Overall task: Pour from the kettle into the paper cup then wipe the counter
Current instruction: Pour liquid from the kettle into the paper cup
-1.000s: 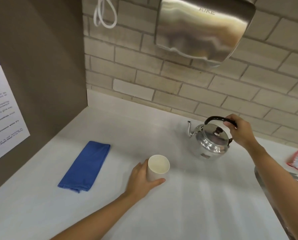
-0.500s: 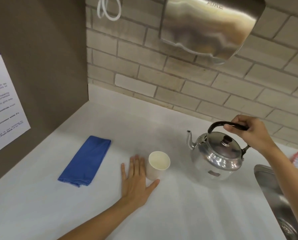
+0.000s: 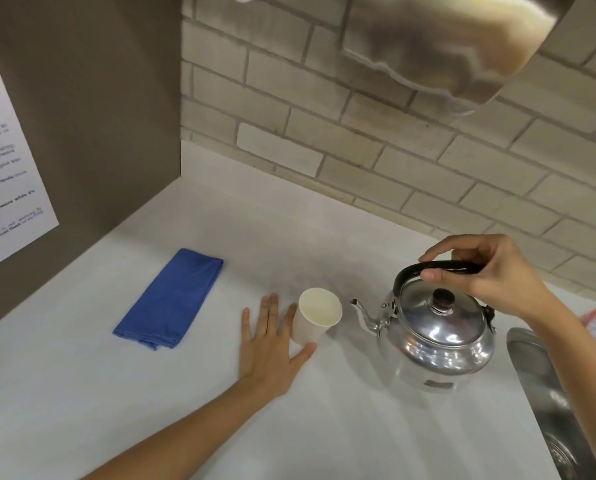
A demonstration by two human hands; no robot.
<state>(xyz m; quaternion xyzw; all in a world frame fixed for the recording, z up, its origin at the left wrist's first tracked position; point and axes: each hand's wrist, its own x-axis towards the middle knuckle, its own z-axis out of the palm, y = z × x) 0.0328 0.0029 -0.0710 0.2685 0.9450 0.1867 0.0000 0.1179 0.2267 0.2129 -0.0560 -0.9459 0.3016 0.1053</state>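
The right hand (image 3: 490, 275) was curled over the black handle (image 3: 442, 266) of the kettle (image 3: 435, 334), fingers wrapped across the top of the arch and thumb beneath, so it was closed on that handle. The kettle looked to be held just clear of the counter (image 3: 324, 427), its shadow under it, though contact could not be ruled out. Its spout (image 3: 360, 310) pointed toward the paper cup (image 3: 315, 315), the tip just beside the cup's rim and not yet over the mouth; the line from handle to spout ran straight at the cup, so the pour seemed to need only a short shift that way and a forward tilt. The left hand (image 3: 270, 348) lay flat on the counter on the far side of the cup from the kettle, fingers spread and gripping nothing, index finger and thumb against the cup's wall. The cup stood upright and appeared empty. Beyond the left hand, farther from the cup, lay the folded blue cloth (image 3: 171, 299), untouched. No brand could be read on the kettle; a label on its lower body was blurred. The wall notice (image 3: 9, 168) past the cloth showed print, with only "microwave" faintly legible.
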